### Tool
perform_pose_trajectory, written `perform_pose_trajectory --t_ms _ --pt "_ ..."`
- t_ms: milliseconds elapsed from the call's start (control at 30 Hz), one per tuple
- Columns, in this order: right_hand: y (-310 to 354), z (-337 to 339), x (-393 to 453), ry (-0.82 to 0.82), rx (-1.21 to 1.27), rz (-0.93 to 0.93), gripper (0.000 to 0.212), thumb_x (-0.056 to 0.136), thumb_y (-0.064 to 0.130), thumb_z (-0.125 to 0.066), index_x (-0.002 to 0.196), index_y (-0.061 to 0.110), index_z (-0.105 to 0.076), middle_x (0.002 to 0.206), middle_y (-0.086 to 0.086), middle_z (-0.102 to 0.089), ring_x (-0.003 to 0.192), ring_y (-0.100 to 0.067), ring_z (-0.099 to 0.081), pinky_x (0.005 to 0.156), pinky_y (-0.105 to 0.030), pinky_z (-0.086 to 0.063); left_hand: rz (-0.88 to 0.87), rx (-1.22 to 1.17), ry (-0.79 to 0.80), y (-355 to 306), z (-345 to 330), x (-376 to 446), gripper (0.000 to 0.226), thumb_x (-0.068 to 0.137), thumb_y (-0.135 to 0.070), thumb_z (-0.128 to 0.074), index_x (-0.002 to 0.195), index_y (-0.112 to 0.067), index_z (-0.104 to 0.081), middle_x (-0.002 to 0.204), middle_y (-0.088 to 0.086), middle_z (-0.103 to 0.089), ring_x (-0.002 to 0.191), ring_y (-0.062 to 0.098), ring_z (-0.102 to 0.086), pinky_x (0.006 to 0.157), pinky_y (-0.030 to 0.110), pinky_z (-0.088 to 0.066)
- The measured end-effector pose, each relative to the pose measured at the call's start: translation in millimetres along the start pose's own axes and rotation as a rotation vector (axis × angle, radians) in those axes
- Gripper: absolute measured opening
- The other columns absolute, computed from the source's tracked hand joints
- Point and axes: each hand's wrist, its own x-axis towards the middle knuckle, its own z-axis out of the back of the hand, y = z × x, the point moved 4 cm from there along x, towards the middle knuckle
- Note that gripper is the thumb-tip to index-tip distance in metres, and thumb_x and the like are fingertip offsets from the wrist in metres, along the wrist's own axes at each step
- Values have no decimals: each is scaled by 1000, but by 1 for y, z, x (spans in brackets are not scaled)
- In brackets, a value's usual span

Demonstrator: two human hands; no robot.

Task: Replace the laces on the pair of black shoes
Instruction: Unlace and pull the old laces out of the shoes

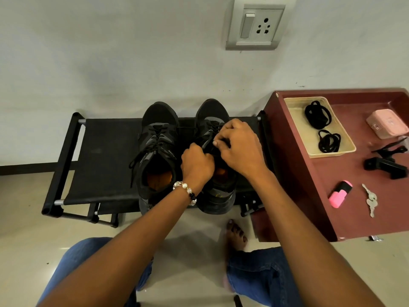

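Wall (110, 52) ahead of me is pale grey; grey switch-and-socket plate (257, 24) mounted high, right of centre. Dark skirting strip (26, 168) runs along its base at left. Floor (22, 218) is beige tile.

Maroon table (321, 207) stands to my right. On it: pink case (387, 126) near the far right edge; black clip-like bracket (386, 163) nearer me than the case; pink highlighter with black cap (339, 193), lying tilted; silver keys (370, 200) just beside the highlighter, not touching it.

My knees in blue jeans (261, 278) at the bottom of view; one bare foot (235, 234) on the tile. Beaded bracelet (186, 192) on my left wrist.
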Motion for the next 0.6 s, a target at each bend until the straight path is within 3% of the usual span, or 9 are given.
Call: perform_pose_trajectory --t_ms 167,300,367,433,500,600 --pt "-13 8 2 -162 937 -439 21 90 9 -59 74 19 -70 94 1 -73 88 -8 -66 79 -27 -49 1 -6 7 1 -1 1 19 92 -9 -45 108 -3 -54 108 16 -57 98 34 -57 78 43 -50" --pt "-14 24 1 -250 1564 -480 21 98 12 -45 81 17 -56 88 -5 -71 89 -20 -67 74 -29 -42 7 -29 10 2 -2 2 20 92 -9 -45 109 -4 -55 108 16 -58 94 34 -59 72 39 -49" --pt "-16 22 2 -239 1665 -515 21 99 15 -43 81 18 -53 73 -2 -63 73 -19 -63 71 -31 -43 10 -26 12 2 -2 2 20 92 -9 -45 110 -5 -55 108 15 -58 95 34 -59 77 42 -53" --pt "-17 19 2 -266 1398 -488 16 98 15 -50 84 18 -56 67 1 -56 62 -13 -55 66 -30 -44 17 -23 16 2 -2 2 22 92 -9 -45 111 -5 -54 110 16 -57 99 34 -58 84 47 -53" --pt "-15 22 4 -242 847 -297 3 93 19 -62 93 19 -65 73 4 -56 66 -8 -53 67 -30 -47 22 -22 19 2 -2 2 24 91 -10 -46 113 -6 -54 111 16 -57 101 34 -58 87 49 -52" --pt "-10 11 6 -39 170 -84 22 85 26 -73 106 18 -72 89 3 -50 83 -11 -54 78 -31 -50 21 -30 20 2 -2 2 24 91 -12 -47 113 -7 -55 109 15 -59 99 33 -59 86 49 -52"
